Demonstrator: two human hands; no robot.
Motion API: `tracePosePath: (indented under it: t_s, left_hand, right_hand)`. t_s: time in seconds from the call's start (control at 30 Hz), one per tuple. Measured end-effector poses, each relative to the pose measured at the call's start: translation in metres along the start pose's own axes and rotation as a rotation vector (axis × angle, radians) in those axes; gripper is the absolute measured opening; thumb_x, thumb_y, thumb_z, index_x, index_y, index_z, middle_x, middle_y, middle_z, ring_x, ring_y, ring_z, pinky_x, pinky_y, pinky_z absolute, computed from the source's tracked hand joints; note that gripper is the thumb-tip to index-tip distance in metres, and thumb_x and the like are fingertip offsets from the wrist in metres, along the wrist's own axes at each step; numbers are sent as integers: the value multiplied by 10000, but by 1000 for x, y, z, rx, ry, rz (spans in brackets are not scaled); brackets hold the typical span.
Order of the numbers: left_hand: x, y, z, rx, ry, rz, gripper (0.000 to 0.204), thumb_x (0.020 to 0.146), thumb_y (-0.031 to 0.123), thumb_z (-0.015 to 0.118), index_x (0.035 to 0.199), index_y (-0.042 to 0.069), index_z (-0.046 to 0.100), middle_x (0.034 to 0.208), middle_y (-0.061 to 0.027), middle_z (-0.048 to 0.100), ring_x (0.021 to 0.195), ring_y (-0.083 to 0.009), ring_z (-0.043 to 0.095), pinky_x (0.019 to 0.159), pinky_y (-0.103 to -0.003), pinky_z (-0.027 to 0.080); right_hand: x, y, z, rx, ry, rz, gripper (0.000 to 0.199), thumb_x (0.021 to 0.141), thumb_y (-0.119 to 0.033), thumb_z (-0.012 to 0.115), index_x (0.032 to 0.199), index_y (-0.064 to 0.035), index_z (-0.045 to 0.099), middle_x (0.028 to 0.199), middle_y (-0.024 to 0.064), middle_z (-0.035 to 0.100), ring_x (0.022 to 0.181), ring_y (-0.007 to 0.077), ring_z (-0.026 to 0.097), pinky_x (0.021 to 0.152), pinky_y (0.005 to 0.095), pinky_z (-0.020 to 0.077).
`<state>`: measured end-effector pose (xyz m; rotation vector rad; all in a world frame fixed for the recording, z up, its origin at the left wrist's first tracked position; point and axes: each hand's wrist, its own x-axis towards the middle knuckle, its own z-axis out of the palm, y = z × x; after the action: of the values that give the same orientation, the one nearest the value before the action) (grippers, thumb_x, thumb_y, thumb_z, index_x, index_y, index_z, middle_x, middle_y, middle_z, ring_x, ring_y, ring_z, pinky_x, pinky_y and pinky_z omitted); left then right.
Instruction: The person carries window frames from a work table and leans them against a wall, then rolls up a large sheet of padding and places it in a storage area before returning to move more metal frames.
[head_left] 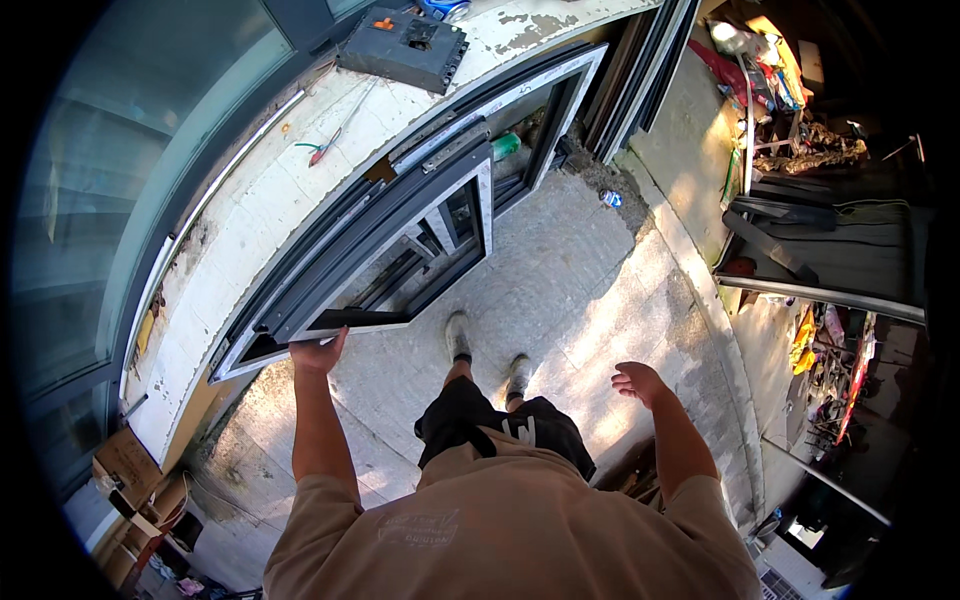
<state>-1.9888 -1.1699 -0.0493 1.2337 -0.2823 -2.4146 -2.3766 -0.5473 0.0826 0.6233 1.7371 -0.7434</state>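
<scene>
left hand on a dark window frame

our left hand (318, 353) gripped the lower corner of the dark window frame (400, 240), which leaned on the white ledge (260, 190) above it. our right hand (640, 382) hung empty, fingers loosely curled, well apart. beyond the frame lay one black box (402, 48) and one red-handled tool (325, 150); two shoes (458, 335) stood between our hands.

I'm looking at an outdoor workshop yard: dark window frames (400, 240) stacked against a low wall (270, 190), paved ground (560, 290), cluttered scrap heap (790, 100) alongside
</scene>
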Motion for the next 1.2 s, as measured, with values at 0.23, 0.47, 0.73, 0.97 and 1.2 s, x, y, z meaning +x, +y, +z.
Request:
tracePosePath:
  t_s: [0.23,0.47,0.73,0.97,1.2]
  left_hand:
    - [0,-81,16,12,387,-132,458,945,470,493,1259,144,561,1269,-91,631,1134,-332,626,917,-541,536]
    - [10,-217,73,1149,57,-546,587,958,451,565,1395,95,403,1239,-106,560,1109,-296,580,939,-467,492]
    - [-45,-422,240,1691,-352,-523,563,972,432,537,1399,79,433,1282,-108,560,1103,-268,569,956,-434,454]
    - [-134,-621,283,2048,-758,-650,552,994,371,521,1443,81,387,1332,-159,540,1215,-325,561,969,-498,479]
    - [-217,-767,287,2482,-1530,-917,450,999,295,513,1371,50,452,1163,-148,612,1084,-309,627,865,-466,543]
  right_hand:
    - [-17,217,-3,223,51,-26,324,949,-311,612,1143,-58,669,904,69,698,773,174,662,680,324,525]
    - [-58,302,25,-77,293,-229,455,915,-444,607,1208,-100,659,1147,140,698,1108,281,641,942,399,485]
    - [-91,541,46,412,609,-161,421,907,-424,588,1118,-79,706,1032,127,729,968,280,686,892,402,511]
    - [-88,779,189,1118,894,750,374,912,-295,519,745,-11,698,684,114,693,618,226,655,634,381,525]
    - [-136,745,268,1626,683,666,366,924,-330,601,848,18,684,773,126,690,636,223,649,577,378,514]
